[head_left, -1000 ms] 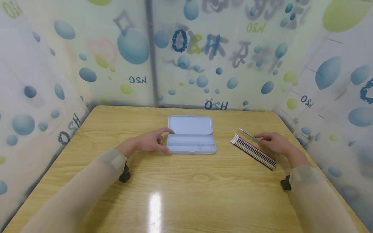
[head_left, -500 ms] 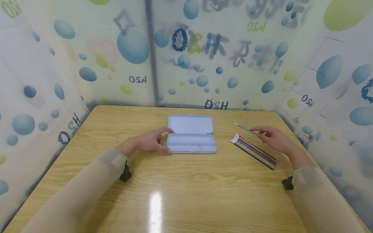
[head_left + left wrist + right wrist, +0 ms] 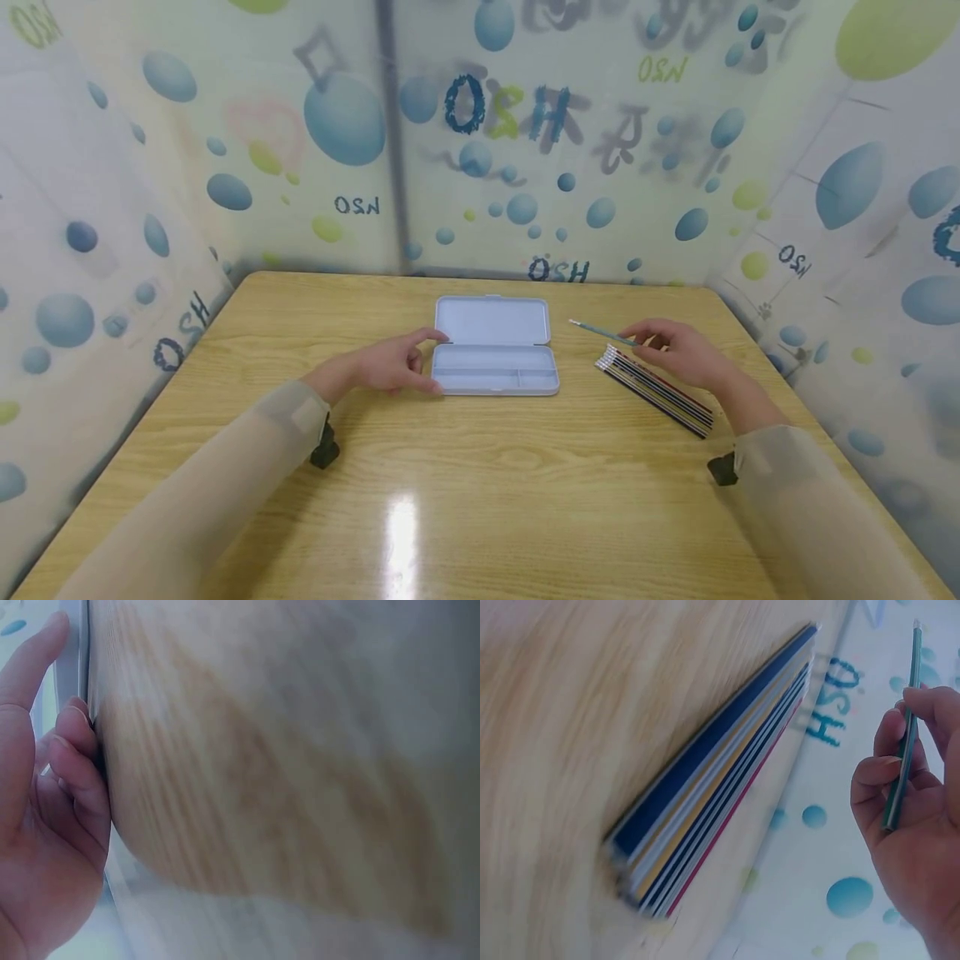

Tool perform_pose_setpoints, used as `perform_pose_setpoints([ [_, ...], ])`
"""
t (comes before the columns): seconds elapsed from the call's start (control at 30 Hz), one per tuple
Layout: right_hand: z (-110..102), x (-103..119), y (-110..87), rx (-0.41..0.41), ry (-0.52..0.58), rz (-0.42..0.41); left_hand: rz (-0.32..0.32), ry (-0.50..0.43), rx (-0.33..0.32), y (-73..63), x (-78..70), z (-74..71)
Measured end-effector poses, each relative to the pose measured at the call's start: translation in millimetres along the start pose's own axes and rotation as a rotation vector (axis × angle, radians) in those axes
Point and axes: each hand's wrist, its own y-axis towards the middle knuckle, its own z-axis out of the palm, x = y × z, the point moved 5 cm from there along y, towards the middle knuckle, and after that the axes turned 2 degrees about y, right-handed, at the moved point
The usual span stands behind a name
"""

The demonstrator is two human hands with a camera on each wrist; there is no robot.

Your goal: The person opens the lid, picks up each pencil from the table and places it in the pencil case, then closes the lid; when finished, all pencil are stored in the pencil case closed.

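Note:
A pale blue pencil case point(image 3: 495, 358) lies with its lid raised near the middle of the table. My left hand point(image 3: 386, 364) holds its left end between thumb and forefinger, the thumb at the front corner and the forefinger near the hinge; the other fingers are curled in. To the right, my right hand point(image 3: 678, 350) pinches a green-blue pencil point(image 3: 600, 332), its white-tipped end pointing left towards the case. In the right wrist view this pencil point(image 3: 911, 697) runs between thumb and fingers, off the table. Just below that hand lies a row of striped pencils point(image 3: 656, 392).
The wooden table point(image 3: 487, 500) ends against patterned walls point(image 3: 480, 167) at the back and both sides. Inside the case, low dividers point(image 3: 519, 377) split the tray into a long compartment and smaller ones.
My right hand has lifted the green-blue pencil from beside the row and carried it left, towards the case. The left hand and the case have stayed in place.

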Motion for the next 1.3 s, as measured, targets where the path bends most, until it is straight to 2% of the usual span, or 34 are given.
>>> perform_pose_setpoints([
  [0.4, 23.7, 31.3, 21.4, 0.043, 0.004, -0.039, -0.007, -0.007, 0.003, 0.3, 0.2, 0.2],
  [0.87, 55.0, 53.8, 46.0, 0.077, 0.034, -0.061, -0.003, -0.013, 0.002, -0.1, 0.4, 0.0],
  [1.1, 69.3, 64.5, 58.8, 0.096, 0.023, -0.110, -0.002, -0.007, 0.004, -0.8, -1.0, -0.4],
  [1.3, 80.5, 71.7, 66.6, 0.121, 0.039, -0.084, -0.003, -0.001, 0.006, -0.6, -0.5, -0.5],
])
